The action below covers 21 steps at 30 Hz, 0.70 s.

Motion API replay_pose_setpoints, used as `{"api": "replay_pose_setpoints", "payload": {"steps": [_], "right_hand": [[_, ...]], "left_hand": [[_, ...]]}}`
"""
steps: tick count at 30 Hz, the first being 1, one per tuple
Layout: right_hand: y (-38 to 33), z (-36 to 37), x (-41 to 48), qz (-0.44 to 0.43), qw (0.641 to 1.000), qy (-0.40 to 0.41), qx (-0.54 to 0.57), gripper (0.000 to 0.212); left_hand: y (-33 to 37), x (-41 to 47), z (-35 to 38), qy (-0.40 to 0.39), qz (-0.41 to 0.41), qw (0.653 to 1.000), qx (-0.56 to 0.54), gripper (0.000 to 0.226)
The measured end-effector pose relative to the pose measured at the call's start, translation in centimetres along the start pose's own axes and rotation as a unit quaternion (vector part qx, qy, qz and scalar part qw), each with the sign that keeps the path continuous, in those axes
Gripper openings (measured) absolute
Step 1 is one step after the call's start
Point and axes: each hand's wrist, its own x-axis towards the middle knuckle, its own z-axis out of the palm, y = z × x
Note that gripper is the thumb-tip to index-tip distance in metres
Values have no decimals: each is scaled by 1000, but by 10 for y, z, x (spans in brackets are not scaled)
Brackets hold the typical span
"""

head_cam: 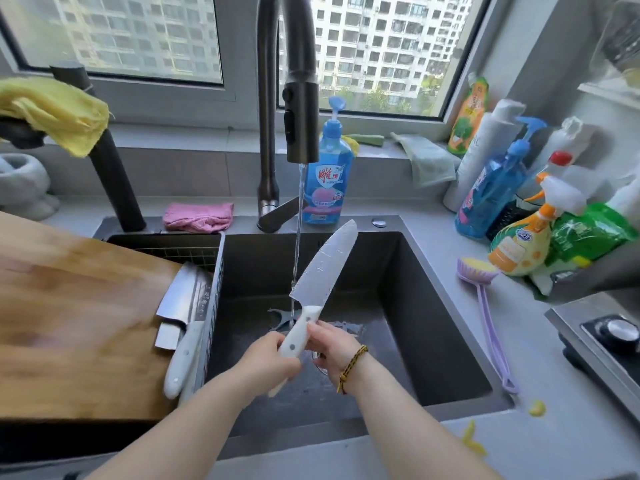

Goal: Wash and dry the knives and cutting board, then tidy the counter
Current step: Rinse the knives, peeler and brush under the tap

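Note:
Over the dark sink (433,306) I hold a white-handled chef's knife (325,261), blade pointing up and away, under the running stream from the faucet (301,126). My left hand (266,362) grips the lower handle. My right hand (332,348) has its fingers on the upper handle near the blade. Water strikes the blade's heel. A wooden cutting board (76,317) lies across the sink's left side. A cleaver (187,296) and another white-handled knife (183,358) rest at the board's right edge, against a drain basket (211,271).
A blue dish soap bottle (327,174) stands behind the sink, beside a pink cloth (197,216). A yellow cloth (55,112) hangs at the left. Cleaning bottles (519,188) crowd the right counter, with a purple brush (485,306) and yellow scraps (536,408). A stove knob (620,330) sits far right.

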Motion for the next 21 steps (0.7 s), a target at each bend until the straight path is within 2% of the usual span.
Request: {"api": "replay_pose_setpoints", "payload": {"steps": [3, 6, 8, 10, 14, 17, 19, 21], "right_hand": [[-1, 0, 3, -22, 998, 5, -67, 24], [-6, -16, -4, -45, 997, 51, -43, 21], [-13, -39, -10, -68, 989, 133, 5, 25], [-20, -69, -14, -105, 962, 251, 24, 26], [-39, -127, -26, -143, 869, 468, -75, 26], [-44, -165, -28, -69, 809, 543, -215, 32], [-41, -184, -27, 6, 791, 539, -290, 41], [-36, -195, -27, 57, 789, 529, -307, 49]], "left_hand": [[-2, 7, 2, 30, -35, 998, -32, 19], [1, 8, -2, 48, -57, 996, -58, 14], [-1, 7, -6, 54, -63, 995, -51, 25], [-5, 8, -10, 65, -67, 995, -39, 27], [-20, 16, -16, 96, -53, 993, -45, 33], [-25, 21, -19, 110, -25, 993, -38, 26], [-27, 23, -21, 109, -5, 994, -19, 25], [-29, 22, -23, 107, 16, 994, 5, 22]]}}
